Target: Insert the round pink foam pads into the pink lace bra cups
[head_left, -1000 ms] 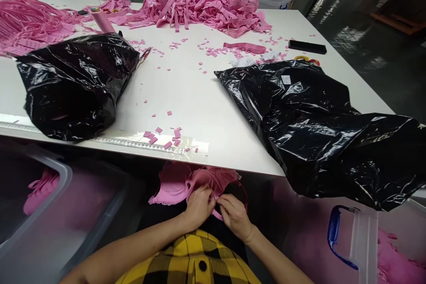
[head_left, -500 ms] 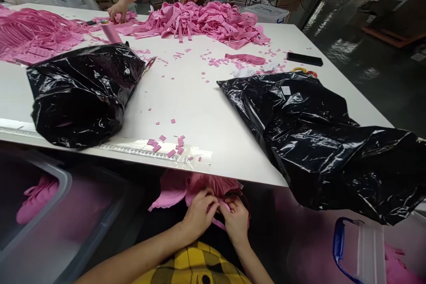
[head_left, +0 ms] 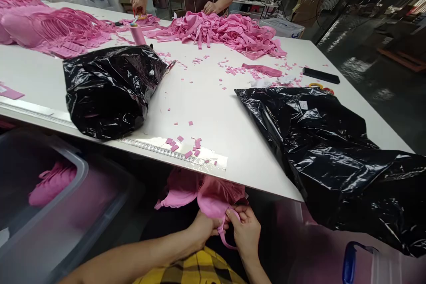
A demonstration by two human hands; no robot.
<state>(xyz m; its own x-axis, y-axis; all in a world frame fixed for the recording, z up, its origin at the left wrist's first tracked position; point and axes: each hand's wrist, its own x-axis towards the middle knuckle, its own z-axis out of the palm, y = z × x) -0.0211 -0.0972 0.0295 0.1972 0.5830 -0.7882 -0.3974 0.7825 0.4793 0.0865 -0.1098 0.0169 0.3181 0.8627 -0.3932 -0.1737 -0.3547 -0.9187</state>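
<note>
At the bottom centre of the frame I see my left hand (head_left: 203, 230) and right hand (head_left: 246, 234), fingers pinched on a pink garment (head_left: 213, 195) below the white surface (head_left: 206, 111) edge. No writing is legible.

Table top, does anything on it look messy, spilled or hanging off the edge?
Yes. Small pink scraps lie scattered across the white table, some on the taped ruler at the near edge. The right black bag droops over the table's edge.
</note>
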